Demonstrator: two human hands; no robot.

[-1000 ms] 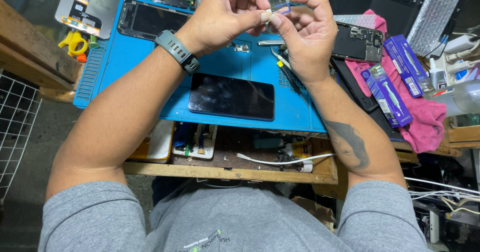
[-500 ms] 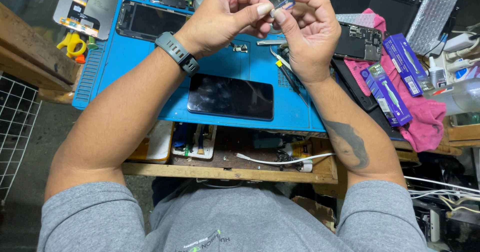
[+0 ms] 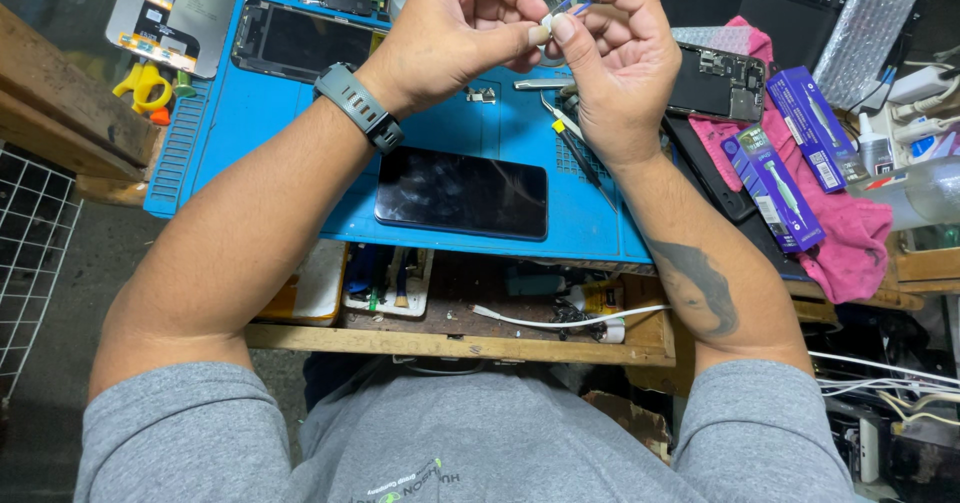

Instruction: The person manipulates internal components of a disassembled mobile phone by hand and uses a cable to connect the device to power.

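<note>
— What have you got in your hands right now?

— A small, thin blue part (image 3: 572, 3), pinched between the fingertips of both hands, up above the far end of the blue work mat (image 3: 250, 123). My left hand (image 3: 455, 28) is clenched around one end with thumb and forefinger; my right hand (image 3: 615, 63) grasps the other end the same way. The piece is too small for me to say more about its shape.

— And what's under your hands?

— Just below them on the mat lie a small metal bracket (image 3: 481, 94) and a pair of tweezers (image 3: 580, 148), the tweezers partly under my right wrist. Nearer to me a dark phone (image 3: 462, 191) lies flat, screen up, touching neither hand.

— Anything off to the sides?

— At the mat's far left corner sits another phone screen (image 3: 305, 41). To my right there's an opened phone (image 3: 718, 81) showing its insides, resting on a pink cloth (image 3: 850, 233), and two purple boxes (image 3: 795, 158) lie on that cloth beside it. A white cable (image 3: 560, 321) runs along the wooden shelf below the mat.

— Wearing anything on your arms?

— A grey wristband (image 3: 358, 108) on my left wrist.
</note>
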